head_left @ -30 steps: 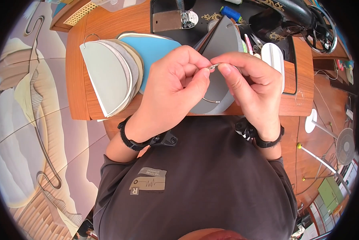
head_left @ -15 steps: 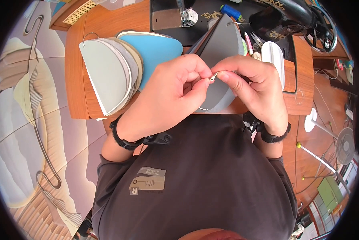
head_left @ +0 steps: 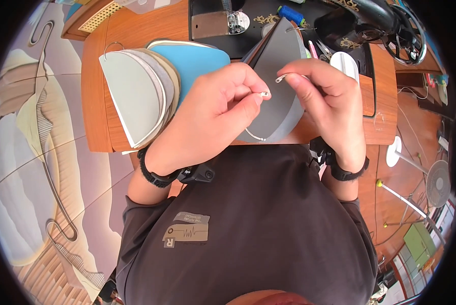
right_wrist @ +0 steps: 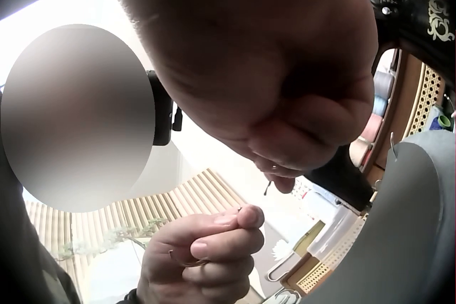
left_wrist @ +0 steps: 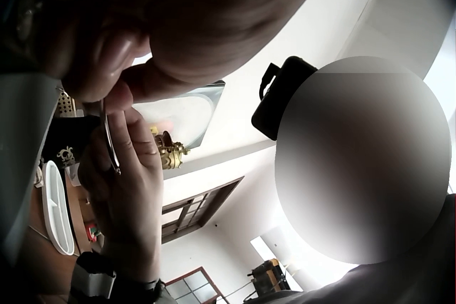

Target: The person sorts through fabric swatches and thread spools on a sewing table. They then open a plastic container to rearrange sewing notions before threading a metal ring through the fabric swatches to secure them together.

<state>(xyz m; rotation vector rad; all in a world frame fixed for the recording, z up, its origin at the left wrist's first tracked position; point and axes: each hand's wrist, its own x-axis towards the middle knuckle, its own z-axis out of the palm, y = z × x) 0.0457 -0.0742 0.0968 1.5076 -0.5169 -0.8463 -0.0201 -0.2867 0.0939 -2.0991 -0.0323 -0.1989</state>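
In the head view my left hand (head_left: 212, 112) pinches a thin curved metal wire (head_left: 255, 136) between thumb and forefinger. One small looped end pokes out at the fingertips, and the other end curves out below the hand. My right hand (head_left: 337, 96) pinches a second curved metal wire (head_left: 280, 79), whose eyelet end points toward the left hand. A short gap separates the two ends. The left wrist view shows the right hand's wire (left_wrist: 112, 143) as a slim arc. Behind the hands stand dark grey rounded sheets (head_left: 276, 71) bound on a ring.
Pale half-round sheets (head_left: 136, 101) on a ring lie at the table's left, beside blue sheets (head_left: 195, 66). A black sewing machine (head_left: 350, 30), a blue thread spool (head_left: 291, 15) and a white oblong tray (head_left: 346, 63) are at the back right. A fan (head_left: 437, 184) stands beyond.
The two metal wire ends touched at the fingertips earlier and are now apart. My right hand has moved up and right, still pinching its wire; the left keeps hold of its own.
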